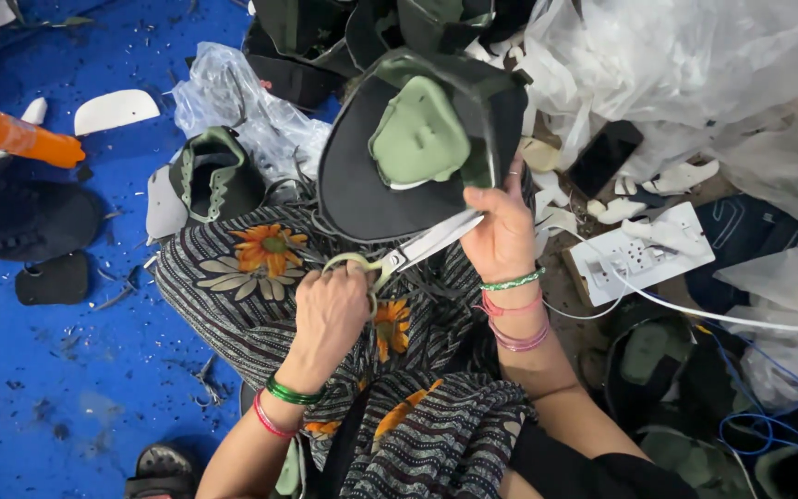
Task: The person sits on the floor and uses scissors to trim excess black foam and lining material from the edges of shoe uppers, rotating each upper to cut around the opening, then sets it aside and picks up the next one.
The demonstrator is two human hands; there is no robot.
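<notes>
Shoe upper [362, 185], black with a green foam tongue [419, 136], is held up over the lap, just above the patterned skirt [260, 277], probably raised so its edge meets the blades squarely. Right hand [502, 236] pinches its lower right edge, fingers closed on the material, thumb in front, keeping the piece taut and tilted toward the camera. Left hand [330, 310] grips the scissors [408, 251], fingers curled through the pale green handles; the blades point up and right and touch the upper's bottom edge beside the right hand. Whether the blades are parted or shut is hard to tell, since they overlap the dark edge.

Blue floor [66, 370] on the left is littered with trimmings. Plastic bags [695, 65] sit top right, heaped over more uppers. Another black and green upper [210, 180] lies just left of the lap, within reach. A black shoe [34, 217] rests further left, a black insole [53, 279] below it. White socket board [639, 254] lies right of the right hand, cable trailing off. An orange tool [25, 139] sits far left. Bangles ring both wrists.
</notes>
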